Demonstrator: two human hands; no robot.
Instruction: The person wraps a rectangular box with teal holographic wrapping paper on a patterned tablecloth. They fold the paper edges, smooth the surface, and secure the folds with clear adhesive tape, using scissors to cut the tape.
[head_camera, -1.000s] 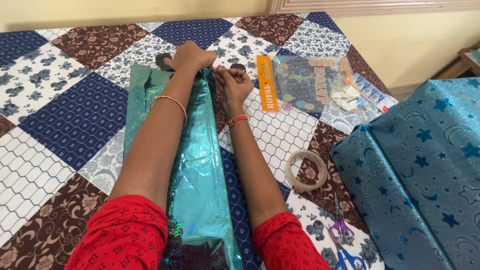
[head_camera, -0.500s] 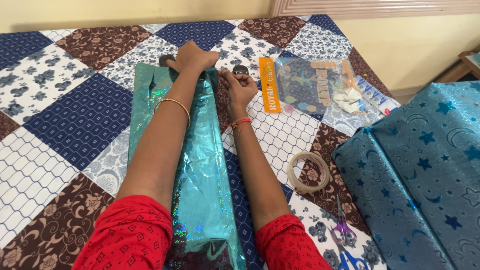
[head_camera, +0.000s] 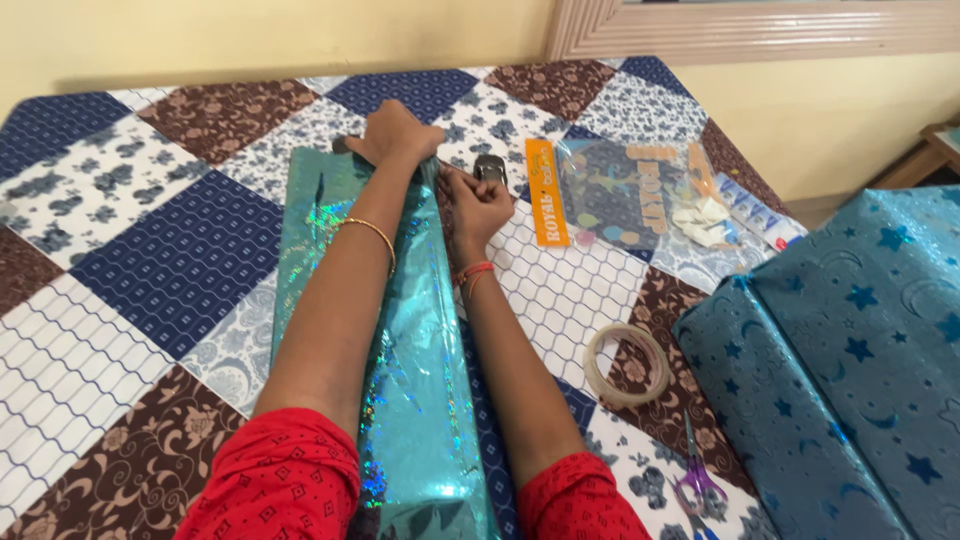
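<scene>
- A long parcel wrapped in shiny teal holographic foil paper (head_camera: 415, 330) lies lengthwise on the desk (head_camera: 150, 250), which is covered with a patchwork cloth of blue, brown and white floral squares; the parcel runs from the person's lap to the far part of the desk.
- The left hand (head_camera: 395, 135) lies palm down on the far end of the parcel, fingers curled over the paper edge and pressing it flat.
- The right hand (head_camera: 478, 200) rests just beside it at the parcel's right edge, fingers closed; it seems to pinch a small bit of paper or tape, though the view is too small to be sure.
- Judging from how things lie, the long body is already covered, and the far end is the part in hand; the near end is cut off by the frame, so its state cannot be told.
- A roll of clear adhesive tape (head_camera: 627, 363) lies near the right forearm, with purple-handled scissors (head_camera: 697, 480) nearer the person.
- A clear plastic packet with an orange header strip (head_camera: 625, 195) lies beyond the right hand.
- A folded sheet of blue paper with stars and moons (head_camera: 850, 360) lies at the right.
</scene>
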